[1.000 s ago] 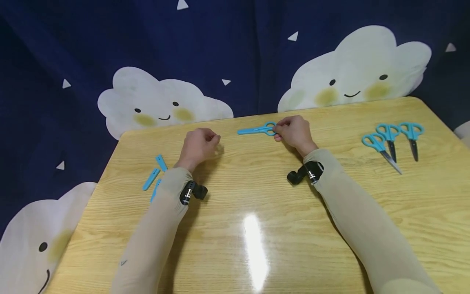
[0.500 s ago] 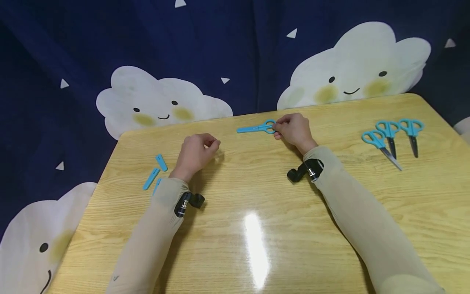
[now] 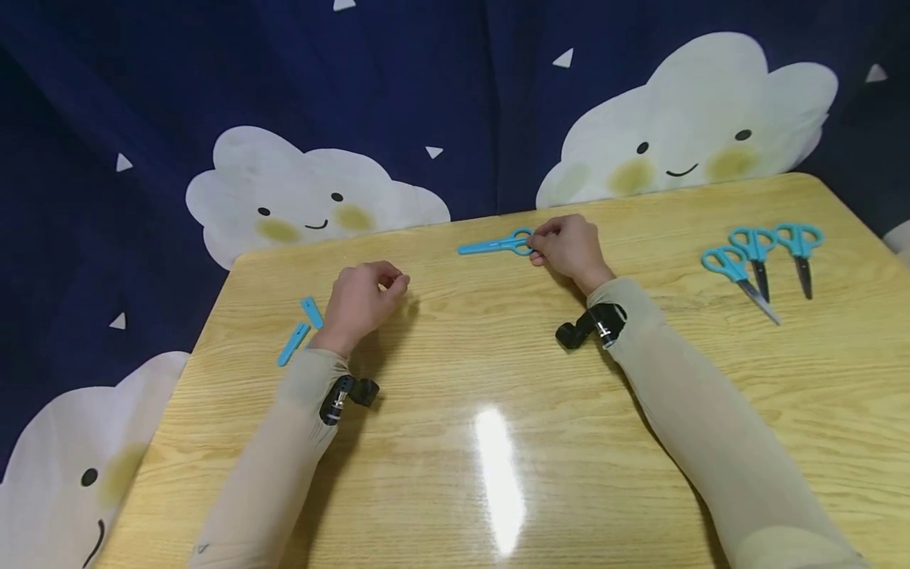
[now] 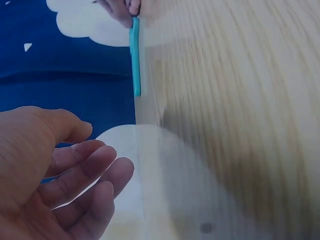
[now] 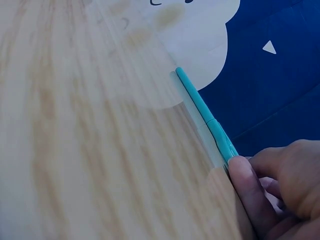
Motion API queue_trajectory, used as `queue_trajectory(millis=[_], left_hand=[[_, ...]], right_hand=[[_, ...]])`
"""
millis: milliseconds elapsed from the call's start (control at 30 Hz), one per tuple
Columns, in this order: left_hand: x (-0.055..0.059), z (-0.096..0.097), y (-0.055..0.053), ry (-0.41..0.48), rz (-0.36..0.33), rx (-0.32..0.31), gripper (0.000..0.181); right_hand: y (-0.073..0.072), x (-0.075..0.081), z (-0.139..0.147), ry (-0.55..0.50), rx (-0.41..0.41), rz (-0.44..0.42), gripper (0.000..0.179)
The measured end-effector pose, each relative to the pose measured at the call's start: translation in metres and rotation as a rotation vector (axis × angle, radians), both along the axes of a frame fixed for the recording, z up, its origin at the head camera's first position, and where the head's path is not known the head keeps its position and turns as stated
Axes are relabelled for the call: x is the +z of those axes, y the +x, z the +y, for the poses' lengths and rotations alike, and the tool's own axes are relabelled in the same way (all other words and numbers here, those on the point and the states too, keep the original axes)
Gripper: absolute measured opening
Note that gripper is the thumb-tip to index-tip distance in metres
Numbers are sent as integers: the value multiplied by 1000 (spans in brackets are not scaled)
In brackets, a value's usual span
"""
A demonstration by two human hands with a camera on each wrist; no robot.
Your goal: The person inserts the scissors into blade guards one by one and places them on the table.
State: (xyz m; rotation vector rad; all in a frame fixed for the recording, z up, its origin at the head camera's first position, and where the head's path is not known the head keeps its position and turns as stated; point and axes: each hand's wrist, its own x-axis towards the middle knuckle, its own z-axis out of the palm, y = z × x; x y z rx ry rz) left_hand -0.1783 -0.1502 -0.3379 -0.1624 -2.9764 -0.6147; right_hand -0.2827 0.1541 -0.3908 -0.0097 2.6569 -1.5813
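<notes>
At the table's far edge, my right hand point(image 3: 571, 246) pinches the handle loops of a pair of blue scissors point(image 3: 520, 241). A blue blade cover point(image 3: 479, 247) sits over its blades and points left; in the right wrist view the covered scissors point(image 5: 197, 102) lie flat against the table. My left hand point(image 3: 361, 300) hovers over the table left of them, holding nothing. The left wrist view shows its fingers point(image 4: 117, 175) loosely bent and apart. Beside that hand lie loose blue blade covers point(image 3: 293, 344), one of them mostly hidden behind the wrist.
Three blue-handled scissors with bare blades point(image 3: 753, 265) lie at the right of the wooden table point(image 3: 569, 474). A dark blue curtain point(image 3: 490, 103) with white clouds hangs right behind the far edge. Light glares off the table's middle.
My left hand has drawn back to the left and slightly nearer, away from the covered scissors. The right hand keeps its pinch on the handles, and the scissors have stayed in place.
</notes>
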Motion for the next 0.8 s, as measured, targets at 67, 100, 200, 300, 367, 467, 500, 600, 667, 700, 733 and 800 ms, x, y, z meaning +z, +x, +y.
queue_trajectory(millis=[67, 100, 200, 300, 367, 467, 500, 600, 667, 700, 733, 800], left_hand=[[0, -2, -1, 2, 4, -1, 28], [-1, -2, -1, 3, 5, -3, 28], [-3, -2, -3, 9, 9, -2, 28], [-6, 0, -5, 10, 6, 5, 27], [-7, 3, -7, 16, 6, 5, 26], [-8, 8, -11, 19, 7, 2, 26], [-8, 9, -12, 23, 10, 0, 25], [-11, 14, -16, 30, 15, -3, 25], [-14, 17, -19, 35, 16, -4, 25], [-15, 18, -21, 39, 19, -3, 25], [-16, 19, -22, 41, 21, -2, 24], [-18, 22, -26, 51, 26, 3, 24]], right_hand=[[0, 1, 1, 9, 0, 2, 25], [-1, 1, 1, 13, -1, 3, 25], [-1, 2, 1, 10, 1, -1, 25], [0, 2, 1, 1, 6, -5, 26], [0, 2, 1, -9, 9, -6, 27], [1, 2, 0, -10, 5, -8, 26], [1, 2, 0, -11, 5, -8, 26], [1, 1, 0, -17, 2, -13, 25], [0, 1, 0, -30, 2, -16, 25], [-1, 1, 0, -30, 1, -16, 25], [-1, 1, 0, -33, 1, -15, 24], [-1, 1, 1, -36, -2, -16, 24]])
